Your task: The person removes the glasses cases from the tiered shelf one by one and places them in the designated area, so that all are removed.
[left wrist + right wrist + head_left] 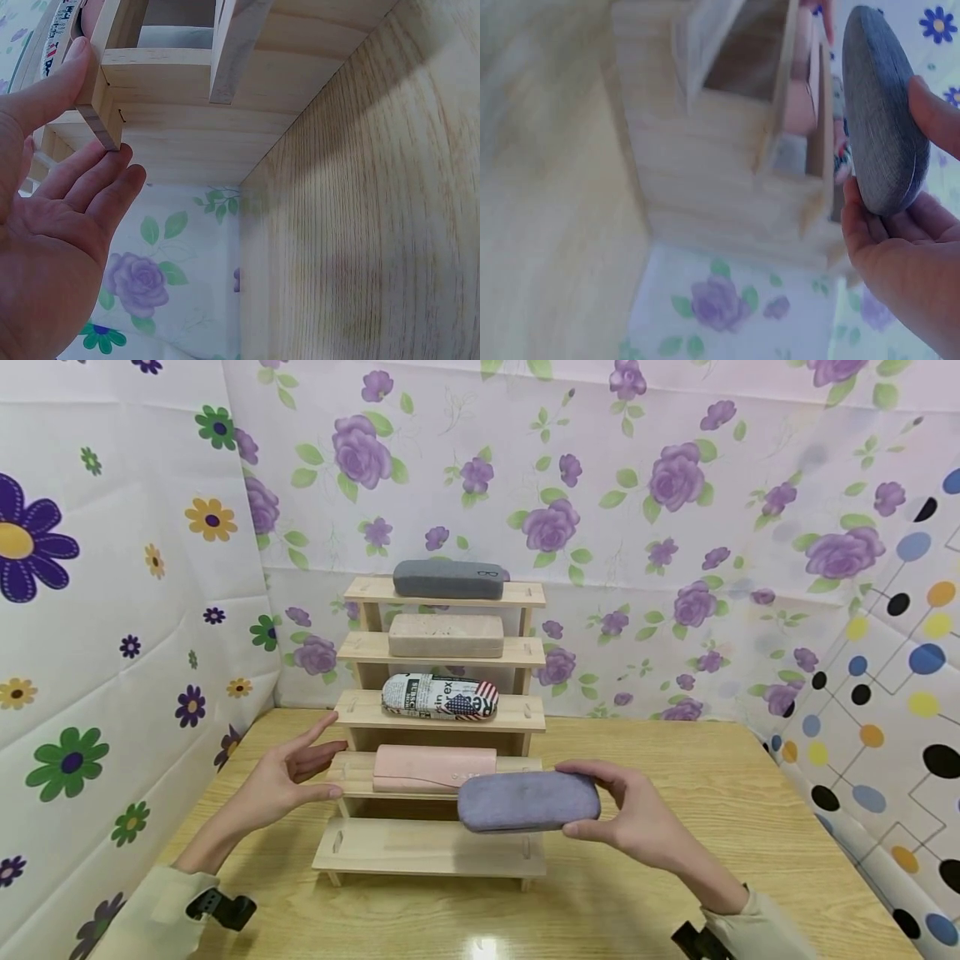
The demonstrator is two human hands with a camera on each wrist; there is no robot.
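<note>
My right hand (630,814) grips the right end of a blue-grey glasses case (517,802), thumb at the front and fingers behind. The case hangs level in front of the tiered wooden rack (420,847), overlapping the right of its two lowest shelves in the head view. Beside the rack's left end is my left hand (281,777), its thumb and fairly straight fingertips at the end of a shelf board (97,120). On the second shelf from the bottom lies a pink glasses case (427,768); the lowest shelf board bears nothing.
Higher tiers bear a newspaper-print case (440,697), a beige case (446,635) and, on top, a dark grey case (448,579). The rack stands on a wood-grain table (660,777). Flowered cloth (450,510) hangs behind, with patterned cloths at both sides.
</note>
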